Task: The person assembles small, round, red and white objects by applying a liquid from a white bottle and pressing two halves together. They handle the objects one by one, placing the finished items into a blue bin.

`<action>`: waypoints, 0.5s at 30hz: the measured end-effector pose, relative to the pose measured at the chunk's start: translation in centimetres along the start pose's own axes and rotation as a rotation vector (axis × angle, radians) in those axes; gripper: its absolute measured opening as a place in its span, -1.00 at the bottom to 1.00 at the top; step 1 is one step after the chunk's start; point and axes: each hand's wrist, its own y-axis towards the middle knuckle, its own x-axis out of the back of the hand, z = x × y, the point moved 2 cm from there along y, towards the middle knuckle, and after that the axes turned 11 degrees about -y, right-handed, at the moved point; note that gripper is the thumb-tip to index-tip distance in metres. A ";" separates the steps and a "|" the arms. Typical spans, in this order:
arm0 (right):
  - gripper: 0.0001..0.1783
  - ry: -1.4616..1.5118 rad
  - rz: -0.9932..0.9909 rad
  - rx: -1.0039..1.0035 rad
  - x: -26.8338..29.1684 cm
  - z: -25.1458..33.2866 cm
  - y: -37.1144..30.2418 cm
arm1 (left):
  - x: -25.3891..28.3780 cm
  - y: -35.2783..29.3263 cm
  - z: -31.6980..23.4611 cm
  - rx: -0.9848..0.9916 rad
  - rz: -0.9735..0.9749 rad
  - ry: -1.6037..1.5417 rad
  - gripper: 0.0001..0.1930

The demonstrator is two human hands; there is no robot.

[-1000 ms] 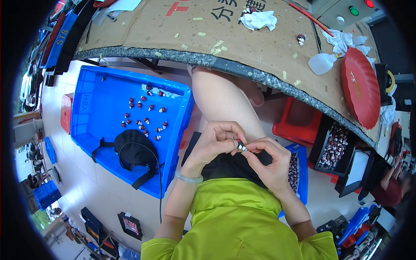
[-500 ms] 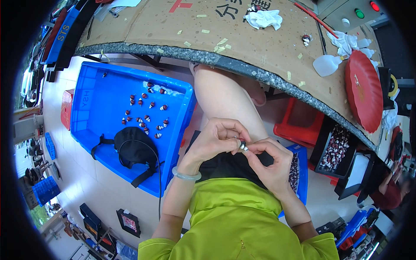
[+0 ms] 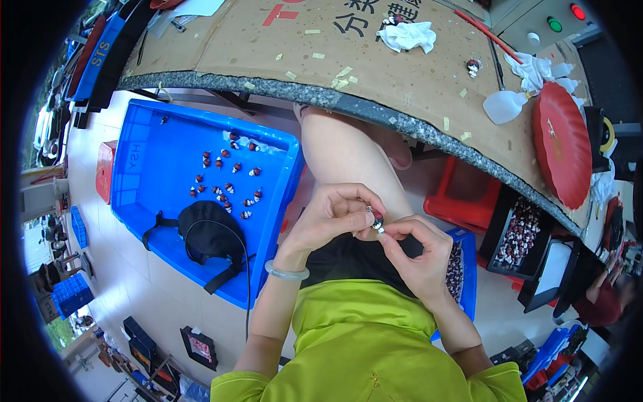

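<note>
Over my lap, my left hand (image 3: 337, 216) pinches a small dark-and-white figurine (image 3: 378, 221) between thumb and fingers. From the other side, the thumb and forefinger of my right hand (image 3: 423, 251) close on its white lower end. The figurine's details are too small to make out. To the left, a blue plastic crate (image 3: 144, 197) holds several similar small figurines (image 3: 228, 188) with dark red tops and white lower parts. A black pouch (image 3: 209, 231) with a strap lies in that crate's near end.
A cardboard-covered workbench (image 3: 395, 74) runs across the front, carrying white cloths (image 3: 407, 36), a white bottle (image 3: 504, 104) and a red scalloped tray (image 3: 561, 144). Under its right side are red stools (image 3: 462, 191), a black bin (image 3: 516, 234) full of figurines and another blue crate (image 3: 467, 268).
The figurine has turned slightly between my fingers, and more of its dark top shows. Both hands stay in nearly the same place. The view has shifted a little.
</note>
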 end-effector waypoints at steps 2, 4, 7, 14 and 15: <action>-0.88 0.006 -0.005 0.000 0.0 0.0 0.1 | 0.1 0.0 -0.1 -0.011 0.004 0.013 -0.80; -0.88 0.005 -0.011 0.000 -0.1 0.0 0.1 | 0.0 0.0 -0.3 -0.014 -0.009 0.044 -0.76; -0.88 0.011 -0.009 -0.004 -0.2 0.1 0.1 | 0.0 0.1 0.0 -0.078 0.020 0.046 -0.73; -0.91 0.070 0.007 -0.056 -0.1 0.3 0.2 | -0.4 0.3 0.4 -0.101 -0.066 0.018 -0.67; -0.92 0.074 0.007 -0.057 -0.1 0.3 0.2 | -0.3 0.3 0.5 -0.091 -0.061 0.021 -0.67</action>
